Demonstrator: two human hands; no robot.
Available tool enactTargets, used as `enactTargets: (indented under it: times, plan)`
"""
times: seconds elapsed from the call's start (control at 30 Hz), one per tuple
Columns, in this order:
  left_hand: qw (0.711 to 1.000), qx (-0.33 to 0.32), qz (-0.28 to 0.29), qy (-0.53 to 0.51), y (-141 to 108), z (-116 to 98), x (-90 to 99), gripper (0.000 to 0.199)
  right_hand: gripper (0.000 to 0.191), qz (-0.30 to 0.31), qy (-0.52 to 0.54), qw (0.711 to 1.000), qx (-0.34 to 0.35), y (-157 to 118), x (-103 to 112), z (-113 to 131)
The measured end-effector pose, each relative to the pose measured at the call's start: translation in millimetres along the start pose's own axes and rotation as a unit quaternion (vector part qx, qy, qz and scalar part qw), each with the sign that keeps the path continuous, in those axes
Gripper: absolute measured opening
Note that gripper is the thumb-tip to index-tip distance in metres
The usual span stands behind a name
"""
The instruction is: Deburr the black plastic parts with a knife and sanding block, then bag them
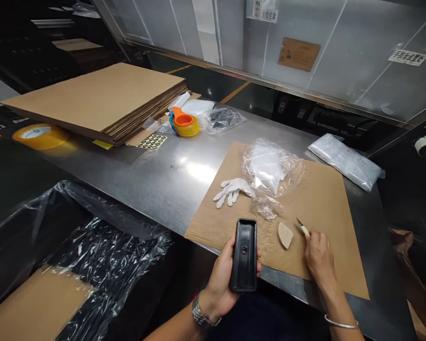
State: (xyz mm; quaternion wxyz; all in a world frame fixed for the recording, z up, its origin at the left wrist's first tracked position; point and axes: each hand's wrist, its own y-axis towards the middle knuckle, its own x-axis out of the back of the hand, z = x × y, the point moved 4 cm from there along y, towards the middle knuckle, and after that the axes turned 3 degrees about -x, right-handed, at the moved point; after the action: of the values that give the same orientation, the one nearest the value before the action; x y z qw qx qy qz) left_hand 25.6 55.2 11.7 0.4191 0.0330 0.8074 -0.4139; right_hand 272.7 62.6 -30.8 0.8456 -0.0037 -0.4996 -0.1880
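Observation:
Near the table's front edge, my left hand (224, 274) is wrapped round a black oblong plastic part (244, 255), which has a long channel and a small hole in its middle. My right hand (318, 255) is closed on the pale handle of a small knife (303, 228), its dark blade pointing up and left over the cardboard sheet (319, 194). Between both hands lies a beige, leaf-shaped pad (285, 235). A white glove (232, 190) rests farther up the cardboard, beside a crumpled clear plastic bag (268, 166) with white material inside.
At the back left is a stack of cardboard sheets (102, 94), with a roll of yellow tape (40, 136) beside it. An orange tape dispenser (183, 122) stands mid-table. A plastic-wrapped packet (346, 158) lies at right. Below left is a bin lined with black plastic (128, 265).

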Motion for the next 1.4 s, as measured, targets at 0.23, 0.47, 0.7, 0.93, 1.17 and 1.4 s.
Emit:
enactTargets:
  times: [0.23, 0.47, 0.7, 0.93, 1.17, 1.4]
  plan:
    - [0.989, -0.123, -0.079, -0.036, -1, -18, -1.4, 0.045, 0.030, 0.239, 0.203, 0.949, -0.042, -42, 27, 82]
    - [0.976, -0.195, -0.088, -0.049, -4, -27, -3.0, 0.046, 0.041, 0.517, 0.278, 0.809, -0.039, -77, 26, 149]
    - [0.965, -0.235, -0.094, -0.067, -6, -29, 3.1, 0.046, 0.042, 0.549, 0.213, 0.808, -0.016, -77, 19, 162]
    - [0.962, -0.241, -0.103, -0.070, -5, -29, 5.6, 0.048, 0.050, 0.517, 0.190, 0.834, -0.044, -81, 19, 167]
    - [0.963, -0.238, -0.102, -0.079, -5, -29, 5.9, 0.049, 0.048, 0.519, 0.191, 0.832, -0.048, -83, 15, 164]
    - [0.960, -0.248, -0.107, -0.078, -4, -29, 8.0, 0.047, 0.045, 0.526, 0.177, 0.831, -0.027, -81, 15, 167]
